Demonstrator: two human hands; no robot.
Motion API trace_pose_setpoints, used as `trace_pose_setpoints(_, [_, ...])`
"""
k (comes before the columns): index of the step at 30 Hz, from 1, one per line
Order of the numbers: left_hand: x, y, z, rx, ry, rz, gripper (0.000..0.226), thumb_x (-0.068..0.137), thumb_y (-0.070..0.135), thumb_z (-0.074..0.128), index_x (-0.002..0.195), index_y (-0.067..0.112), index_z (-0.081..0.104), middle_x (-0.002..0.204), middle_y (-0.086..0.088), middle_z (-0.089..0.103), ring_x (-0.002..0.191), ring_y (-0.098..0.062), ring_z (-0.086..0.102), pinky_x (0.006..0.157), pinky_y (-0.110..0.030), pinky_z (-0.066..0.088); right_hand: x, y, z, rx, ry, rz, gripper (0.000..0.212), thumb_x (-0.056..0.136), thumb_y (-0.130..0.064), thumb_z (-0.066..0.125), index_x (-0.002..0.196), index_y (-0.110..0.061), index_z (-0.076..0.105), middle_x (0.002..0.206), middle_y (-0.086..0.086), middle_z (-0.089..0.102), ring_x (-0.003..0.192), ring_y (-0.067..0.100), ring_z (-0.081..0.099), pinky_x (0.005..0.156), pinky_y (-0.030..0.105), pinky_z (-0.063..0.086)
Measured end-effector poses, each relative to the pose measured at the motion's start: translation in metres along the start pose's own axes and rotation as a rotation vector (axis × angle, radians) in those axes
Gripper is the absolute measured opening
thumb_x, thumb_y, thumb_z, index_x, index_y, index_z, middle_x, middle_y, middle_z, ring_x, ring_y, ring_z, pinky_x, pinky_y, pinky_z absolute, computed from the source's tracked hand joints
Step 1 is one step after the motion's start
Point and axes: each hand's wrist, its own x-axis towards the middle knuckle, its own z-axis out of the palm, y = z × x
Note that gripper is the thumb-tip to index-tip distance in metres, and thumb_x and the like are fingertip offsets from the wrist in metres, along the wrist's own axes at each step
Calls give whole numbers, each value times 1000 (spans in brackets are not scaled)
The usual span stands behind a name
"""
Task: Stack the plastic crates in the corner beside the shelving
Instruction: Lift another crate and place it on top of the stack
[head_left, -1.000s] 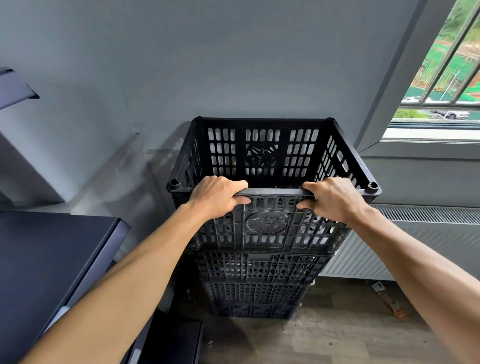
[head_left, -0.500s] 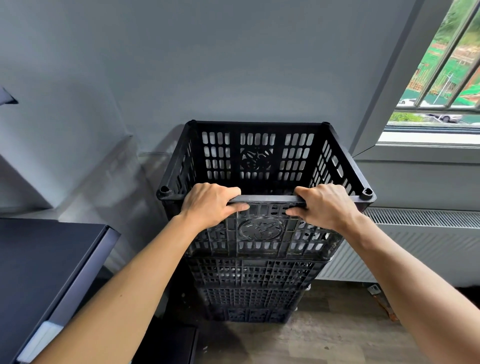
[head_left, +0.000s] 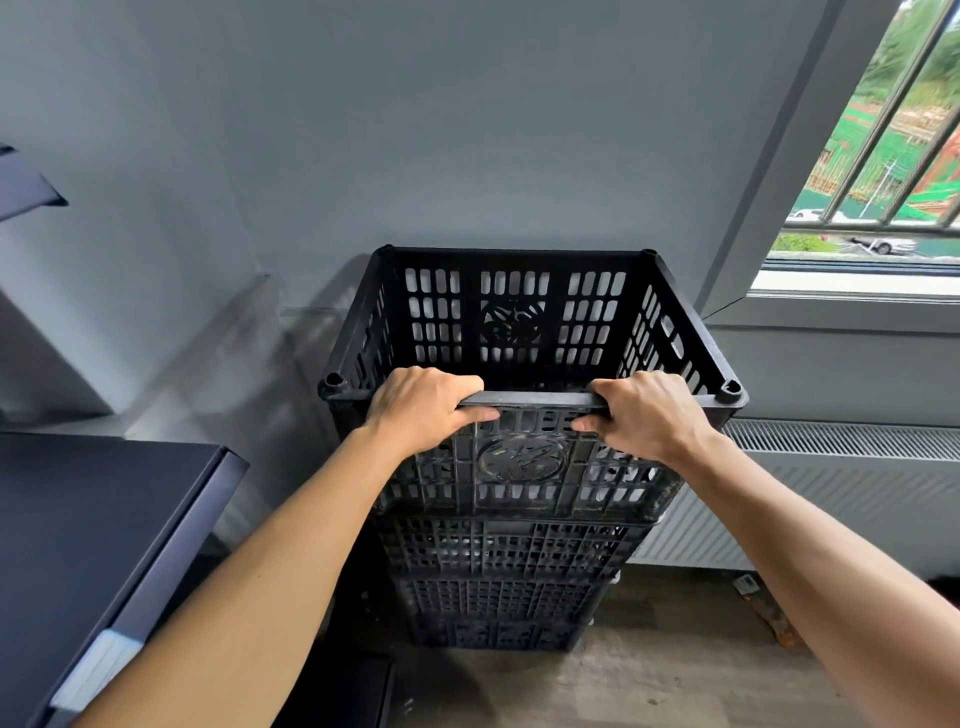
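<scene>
Since a moment ago the top crate (head_left: 524, 332) sits a shade lower in my view, and the shelf corner (head_left: 31, 187) at far left shows more. My left hand (head_left: 423, 408) and right hand (head_left: 644, 415) are both clamped over its near rim, thumbs underneath. It rests atop the crate stack (head_left: 504, 582) in the corner. The dark shelving (head_left: 104, 530) stands near on the left, the radiator (head_left: 841, 493) just beside on the right; bare floor (head_left: 649, 686) lies in front.
</scene>
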Motion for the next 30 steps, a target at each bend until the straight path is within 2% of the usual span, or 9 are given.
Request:
trace_pose_setpoints(7, [-3, 0, -3, -9, -36, -17, 57, 87, 73, 36, 110, 29, 62, 67, 7, 59, 66, -18, 60, 64, -30, 40, -2, -3, 0, -13, 3, 8, 40, 89, -62, 52, 85, -22, 56, 58, -9, 54, 53, 14, 57, 56, 29, 50])
trace_pose_setpoints(10, [0, -1, -4, -9, -52, -24, 60, 85, 75, 33, 104, 26, 62, 62, 7, 56, 63, -18, 58, 65, -32, 46, 0, -2, 0, -16, 7, 11, 41, 88, -64, 52, 84, -23, 57, 57, -10, 53, 52, 14, 57, 55, 27, 49])
trace_pose_setpoints(15, [2, 0, -2, -4, -60, -30, 55, 83, 76, 31, 92, 27, 56, 63, 6, 56, 62, -17, 58, 63, -32, 45, -1, -2, 2, -15, 22, 27, 41, 88, -64, 52, 84, -23, 56, 57, -12, 51, 53, 14, 56, 55, 28, 45])
trace_pose_setpoints(18, [-2, -3, -2, 11, -64, -22, 60, 81, 77, 27, 98, 28, 57, 65, 5, 59, 61, -16, 56, 65, -33, 49, -3, -5, 2, -6, 14, 22, 39, 89, -63, 52, 84, -24, 56, 59, -12, 52, 54, 14, 56, 55, 28, 46])
trace_pose_setpoints(21, [-1, -4, -3, 6, -75, -39, 61, 83, 76, 31, 104, 28, 61, 67, 5, 61, 64, -17, 58, 63, -31, 43, -2, -5, 0, -13, 16, 19, 39, 89, -63, 52, 84, -24, 56, 59, -12, 53, 53, 13, 55, 52, 26, 40])
trace_pose_setpoints(26, [-3, 1, -1, -27, -60, -78, 48, 87, 73, 37, 86, 28, 53, 66, 9, 56, 64, -16, 55, 63, -31, 38, -2, -1, 0, -17, 11, 17, 43, 87, -68, 49, 81, -26, 51, 60, -12, 52, 55, 14, 56, 54, 28, 45])
trace_pose_setpoints(30, [-6, 3, -2, -51, -62, -95, 45, 89, 71, 39, 83, 28, 49, 66, 9, 54, 63, -15, 54, 64, -30, 37, -3, -2, -2, 3, -7, 23, 45, 84, -70, 51, 77, -26, 45, 59, -10, 54, 55, 14, 59, 57, 29, 50])
